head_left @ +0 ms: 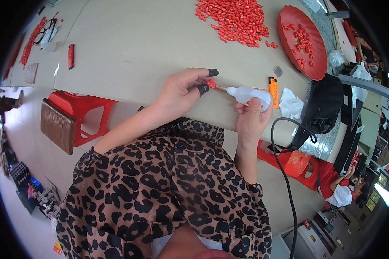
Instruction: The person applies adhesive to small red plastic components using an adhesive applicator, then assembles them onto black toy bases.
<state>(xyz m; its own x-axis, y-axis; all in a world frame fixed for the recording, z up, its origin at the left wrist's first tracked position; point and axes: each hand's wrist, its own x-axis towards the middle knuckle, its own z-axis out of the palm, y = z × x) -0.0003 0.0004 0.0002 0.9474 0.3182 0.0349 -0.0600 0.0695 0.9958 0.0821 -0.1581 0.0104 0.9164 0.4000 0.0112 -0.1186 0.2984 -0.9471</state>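
- The left hand (181,91) pinches a small red piece (211,83) between thumb and finger, both tipped with dark covers (203,89).
- The right hand (254,121) is wrapped around a white bottle (245,93), which lies tilted on its side in the grip.
- The bottle's thin nozzle (221,89) points left at the piece; whether the two touch, I cannot tell.
- Both hands are above the near edge of the surface (138,47).
- A heap (242,21) of similar red pieces lies toward the far side.
- Right of the heap, a red tray (317,64) holds more of them.
- An orange lighter (273,96) lies just beyond the bottle, with a crumpled tissue (291,103) right beside it.
- A red lighter (71,56) lies well apart, on the left.
- A black bag (328,101) sits at the right edge.
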